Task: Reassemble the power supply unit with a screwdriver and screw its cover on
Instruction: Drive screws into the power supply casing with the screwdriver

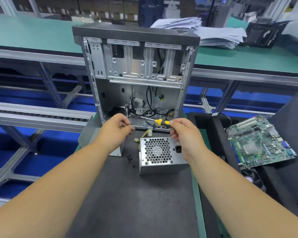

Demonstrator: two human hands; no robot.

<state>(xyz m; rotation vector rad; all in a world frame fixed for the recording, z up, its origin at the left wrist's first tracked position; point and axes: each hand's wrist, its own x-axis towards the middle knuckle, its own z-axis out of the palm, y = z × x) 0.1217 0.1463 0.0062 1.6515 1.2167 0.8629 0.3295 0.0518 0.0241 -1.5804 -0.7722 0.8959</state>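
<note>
- Gripping the screwdriver (159,121) handle, the right hand (184,134) hides its end.
- Left hand (116,130) pinches the shaft tip; any screw there is indiscernible.
- Power supply unit (160,156) shows no readable label.

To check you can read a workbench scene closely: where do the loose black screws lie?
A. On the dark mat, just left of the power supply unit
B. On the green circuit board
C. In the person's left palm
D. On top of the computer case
A: the loose black screws lie on the dark mat, close beside the left edge of the power supply unit.
</note>
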